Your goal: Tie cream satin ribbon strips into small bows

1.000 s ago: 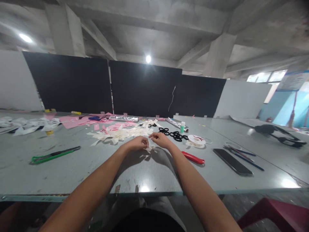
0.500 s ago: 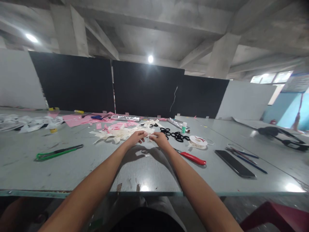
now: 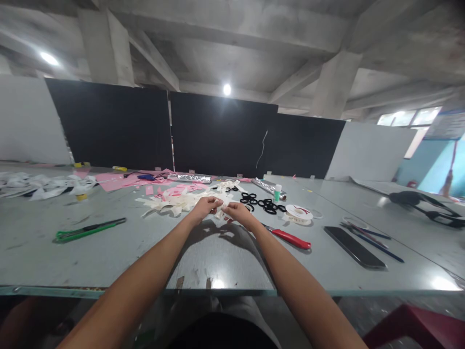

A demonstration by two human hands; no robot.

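A small piece of white ribbon (image 3: 220, 214) is pinched between both hands, just above the table. My left hand (image 3: 206, 207) grips it from the left, fingers closed. From the right, my right hand (image 3: 236, 212) has its fingers closed on the same piece. Behind and left of the hands lies a heap of cream ribbon pieces (image 3: 170, 203). Several black rings (image 3: 269, 205) are grouped to the right, beside a ribbon spool (image 3: 298, 212). The ribbon's exact shape is too small to tell.
Red-handled scissors (image 3: 292, 239) and a black phone (image 3: 354, 247) lie right. Green-handled scissors or tweezers (image 3: 90, 229) are left. A glue stick (image 3: 277, 193), foil rolls (image 3: 191, 179), pink paper (image 3: 111, 181) and white strips (image 3: 47, 184) sit farther back.
My hands have drawn closer together, and my right hand has shifted slightly left. More of the white piece shows below the fingers.
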